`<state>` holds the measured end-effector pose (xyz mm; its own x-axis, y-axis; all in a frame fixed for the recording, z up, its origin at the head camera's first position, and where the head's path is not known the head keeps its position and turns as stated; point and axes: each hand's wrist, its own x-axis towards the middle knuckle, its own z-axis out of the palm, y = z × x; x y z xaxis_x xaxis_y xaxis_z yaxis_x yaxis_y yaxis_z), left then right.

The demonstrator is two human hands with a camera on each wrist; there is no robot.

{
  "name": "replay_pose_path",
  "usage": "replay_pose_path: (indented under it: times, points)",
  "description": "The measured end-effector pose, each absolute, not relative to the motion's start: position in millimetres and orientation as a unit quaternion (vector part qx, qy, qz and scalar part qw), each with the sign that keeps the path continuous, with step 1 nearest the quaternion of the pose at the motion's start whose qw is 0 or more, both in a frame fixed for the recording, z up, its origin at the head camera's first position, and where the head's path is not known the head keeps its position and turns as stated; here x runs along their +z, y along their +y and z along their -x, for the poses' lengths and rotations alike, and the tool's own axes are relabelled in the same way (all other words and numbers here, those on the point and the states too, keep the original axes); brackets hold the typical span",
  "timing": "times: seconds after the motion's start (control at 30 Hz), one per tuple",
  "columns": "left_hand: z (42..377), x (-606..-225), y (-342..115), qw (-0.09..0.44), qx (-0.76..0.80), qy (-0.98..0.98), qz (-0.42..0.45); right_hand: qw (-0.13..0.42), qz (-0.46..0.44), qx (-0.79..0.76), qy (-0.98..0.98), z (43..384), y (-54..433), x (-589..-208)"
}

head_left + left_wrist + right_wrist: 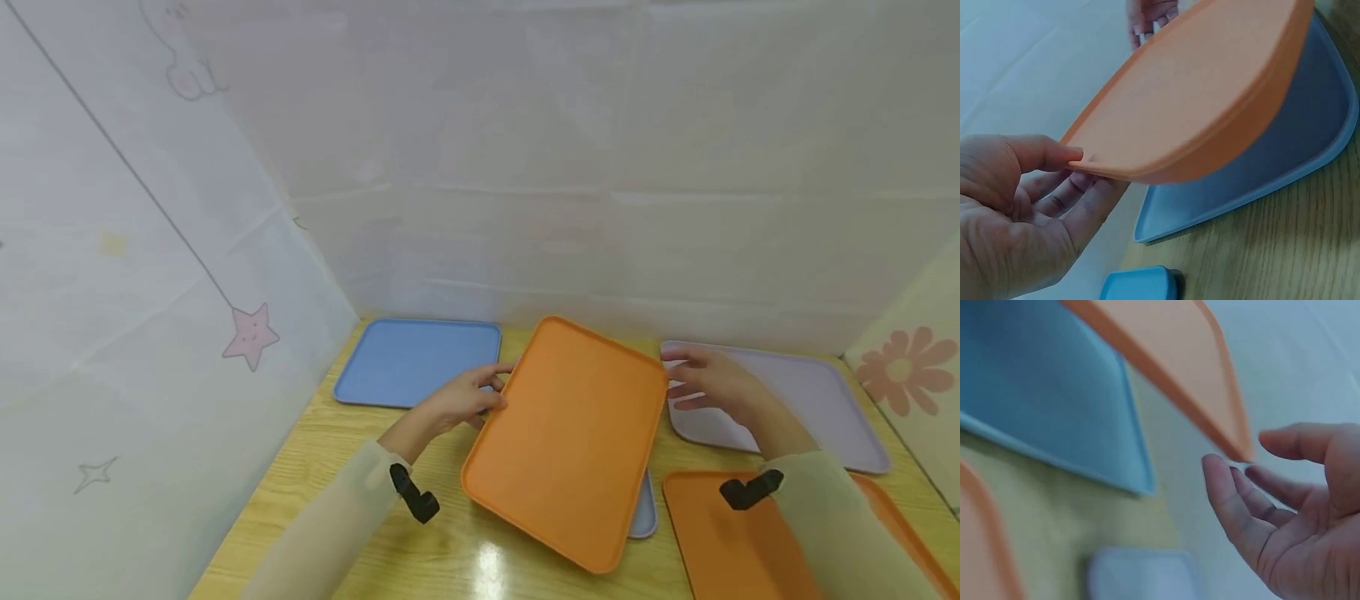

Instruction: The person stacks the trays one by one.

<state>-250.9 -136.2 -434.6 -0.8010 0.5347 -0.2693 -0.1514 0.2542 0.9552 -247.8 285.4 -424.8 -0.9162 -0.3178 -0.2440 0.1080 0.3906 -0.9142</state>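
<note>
An orange tray [570, 442] is held tilted in the air above the table. My left hand [465, 396] pinches its left edge, thumb [1047, 153] on top and fingers beneath. By the opposite corner, my right hand [712, 387] has its fingers spread; in the right wrist view the thumb [1297, 440] stands apart from the tray's corner. Beneath the raised tray lies a bluish tray [1229, 203], mostly hidden in the head view, where one corner [645, 512] shows.
On the wooden table [300, 492], a blue tray [420, 358] lies at the back left and a pale lilac tray [802, 400] at the back right. Another orange tray [735, 542] is at the front right, partly under my right forearm. White sheets [525, 167] wall the back and sides.
</note>
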Motion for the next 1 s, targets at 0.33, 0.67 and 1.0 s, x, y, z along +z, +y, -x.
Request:
replay_pose_path:
  times: [0.33,0.67,1.0]
  points:
    - [249,-440,-135,0.209,0.676,0.703,-0.07,0.165,0.043,-0.682,0.711,223,252,-444]
    - [248,-439,-134,0.192,0.707,0.678,-0.06,0.189,0.012,-0.722,0.666,215,239,-444]
    - [246,-443,-139,0.22,0.679,0.695,-0.082,0.182,0.008,-0.698,0.692,211,239,-444]
